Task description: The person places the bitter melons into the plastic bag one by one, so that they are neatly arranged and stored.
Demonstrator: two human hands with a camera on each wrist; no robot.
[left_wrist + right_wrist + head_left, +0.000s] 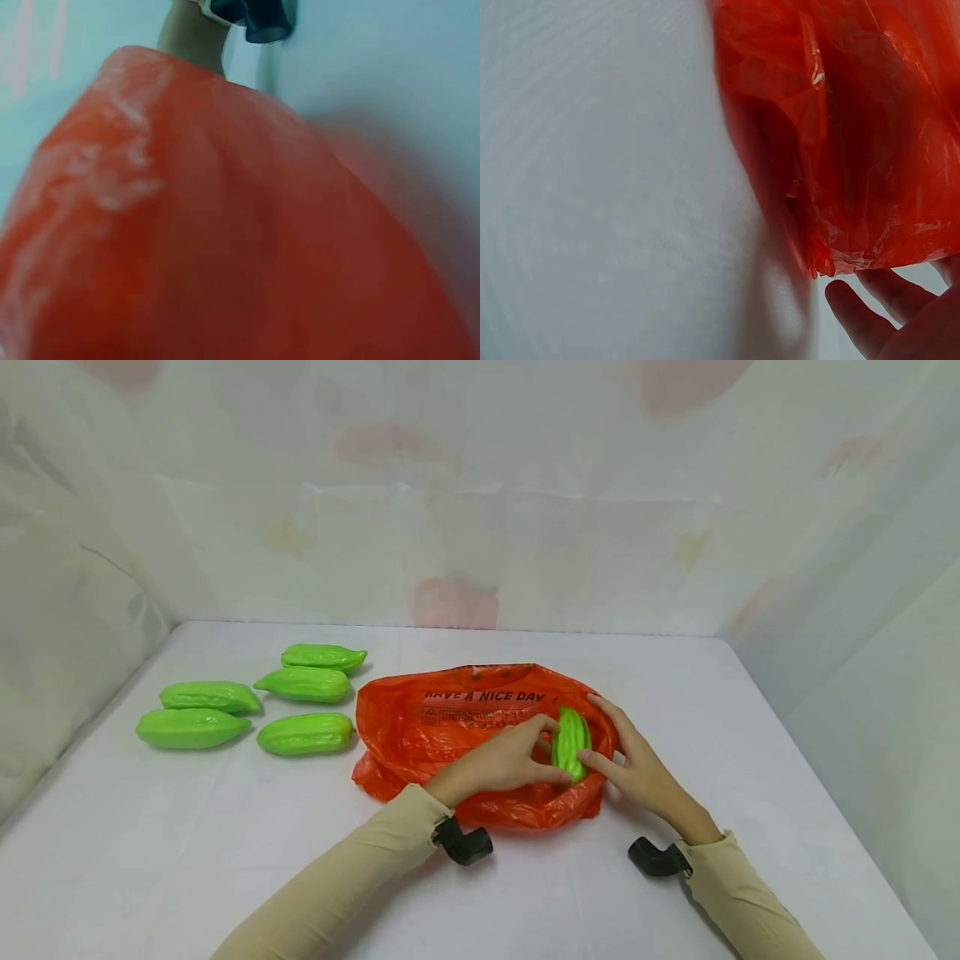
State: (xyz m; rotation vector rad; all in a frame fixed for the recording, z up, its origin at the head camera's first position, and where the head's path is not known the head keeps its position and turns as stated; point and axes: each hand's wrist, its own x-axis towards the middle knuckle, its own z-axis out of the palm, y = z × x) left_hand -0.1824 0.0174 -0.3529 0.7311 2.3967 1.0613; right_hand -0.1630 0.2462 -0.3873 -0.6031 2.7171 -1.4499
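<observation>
A red plastic bag (405, 714) lies with its mouth open at the centre of the table, black print showing on its inner wall. My left hand (506, 760) reaches over its near rim and grips a green bitter melon (571, 743) inside the right part of the mouth. At the bag's right side, my right hand (645, 777) holds the rim, its thumb over the edge near the melon. Those fingers (885, 300) show beside the bag (877, 150) in the right wrist view. Red plastic (210, 210) fills most of the left wrist view and hides the left hand.
Left of the bag lie several more green bitter melons, including one (306, 733) close to the bag and another (191, 728) farthest left. A patterned pale cloth (450, 552) hangs behind the white table (150, 843) and along both sides.
</observation>
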